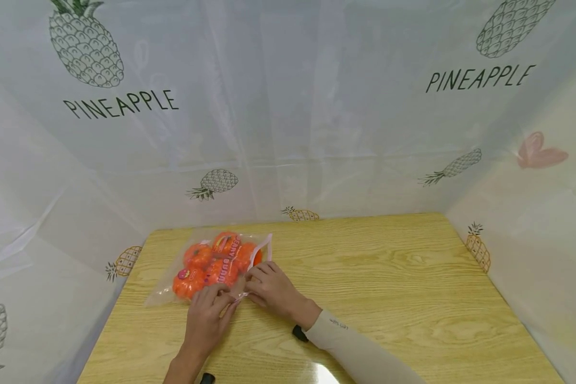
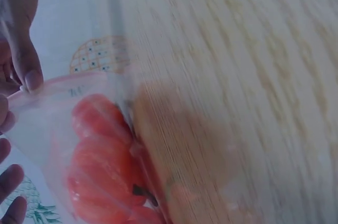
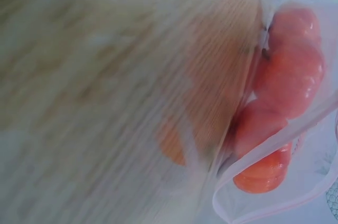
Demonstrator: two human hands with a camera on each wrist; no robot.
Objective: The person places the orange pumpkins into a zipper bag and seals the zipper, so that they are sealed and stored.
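A clear plastic zip bag (image 1: 160, 295) with pink lettering lies on the table's left part, holding several orange-red, pumpkin-shaped fruits (image 1: 189, 284). Its pale pink rim (image 3: 264, 147) gapes at the right end. My left hand (image 1: 205, 314) pinches the near corner of that rim between thumb and fingers. Just to its right, my right hand (image 1: 273, 288) grips the rim higher up. Seen from the left wrist, a thumb (image 2: 33, 76) presses on the bag's edge. Dark stems show on some fruits (image 3: 290, 73). Bag film and the hands partly cover the fruits.
The wood-grain table (image 1: 389, 277) extends to the right of the bag. A white curtain (image 1: 297, 117) printed with pineapples stands behind the table and at both sides. Black wrist straps (image 1: 300, 334) show on the arms.
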